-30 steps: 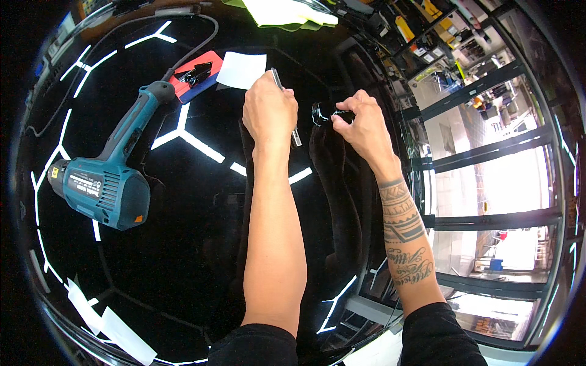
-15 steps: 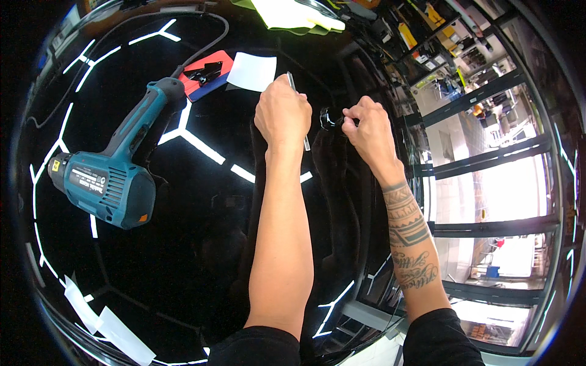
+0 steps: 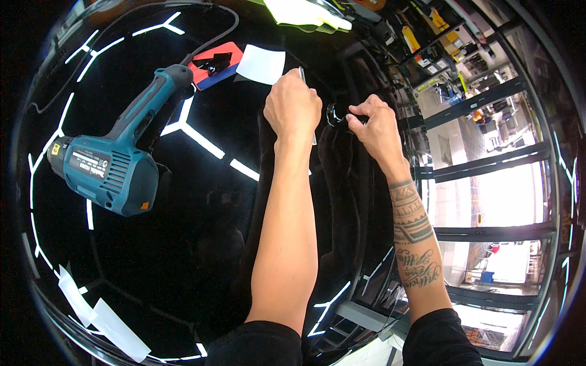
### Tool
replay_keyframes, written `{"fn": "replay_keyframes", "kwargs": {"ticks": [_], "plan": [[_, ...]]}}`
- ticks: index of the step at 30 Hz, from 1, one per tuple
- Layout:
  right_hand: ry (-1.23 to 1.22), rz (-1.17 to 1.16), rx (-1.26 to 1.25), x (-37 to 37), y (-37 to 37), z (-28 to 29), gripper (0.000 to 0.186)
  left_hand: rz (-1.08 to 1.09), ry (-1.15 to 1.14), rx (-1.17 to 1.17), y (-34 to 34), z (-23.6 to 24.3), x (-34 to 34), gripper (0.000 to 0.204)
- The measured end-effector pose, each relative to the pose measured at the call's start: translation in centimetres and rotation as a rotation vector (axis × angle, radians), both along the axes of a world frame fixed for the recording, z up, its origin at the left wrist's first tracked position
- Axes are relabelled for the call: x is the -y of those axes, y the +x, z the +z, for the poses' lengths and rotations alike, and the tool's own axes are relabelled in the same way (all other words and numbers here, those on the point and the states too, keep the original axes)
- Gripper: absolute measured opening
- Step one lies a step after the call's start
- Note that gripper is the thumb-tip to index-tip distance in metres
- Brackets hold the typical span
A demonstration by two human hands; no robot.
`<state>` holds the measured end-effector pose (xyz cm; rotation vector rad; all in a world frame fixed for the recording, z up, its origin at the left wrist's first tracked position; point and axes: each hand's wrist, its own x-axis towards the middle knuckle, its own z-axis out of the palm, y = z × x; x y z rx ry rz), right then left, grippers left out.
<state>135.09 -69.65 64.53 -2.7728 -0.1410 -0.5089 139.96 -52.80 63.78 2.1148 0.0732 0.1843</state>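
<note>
My left hand (image 3: 294, 105) is closed around a thin pale stick-like strip (image 3: 302, 75), whose ends stick out past the fist above a glossy black curved panel (image 3: 207, 244). To its right, my right hand (image 3: 373, 125) pinches thumb and fingers together on a shiny black curled strip (image 3: 333, 116), which looks like film. Much of that strip blends into the dark surface, so its full extent is hard to make out. Beyond my left hand lies a white paper sheet (image 3: 262, 64), beside a red and blue flat pad (image 3: 233, 53) with black scraps on it.
A teal heat gun (image 3: 113, 165) lies on the panel at the left, its cable (image 3: 235, 30) curving away at the far side. White strips (image 3: 119, 329) lie near the lower left edge. A yellow-green cloth (image 3: 305, 13) sits at the far edge. Bright window panels (image 3: 488, 195) stand at the right.
The view has shifted slightly. Both hands appear a little farther right, and my left fist a little higher, with the grips looking the same. The heat gun has stayed on the panel.
</note>
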Motion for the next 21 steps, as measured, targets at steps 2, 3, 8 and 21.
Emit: {"fn": "replay_keyframes", "kwargs": {"ticks": [2,3,8,21], "plan": [[-0.020,0.018,0.056,0.2,0.1,-0.7,0.017,0.010,-0.006,0.009,-0.1,0.0,0.1,0.019],[-0.030,0.025,0.087,0.2,0.1,-0.7,0.018,0.012,0.006,0.003,0.1,-0.2,0.2,0.024],[-0.009,-0.044,0.095,-0.3,-0.2,-1.3,0.020,0.030,0.050,-0.022,0.0,-0.2,0.3,0.037],[0.085,-0.025,0.206,0.7,-0.1,-3.2,0.018,-0.481,-0.099,-0.005,-2.5,-0.8,-4.7,0.036]]}}
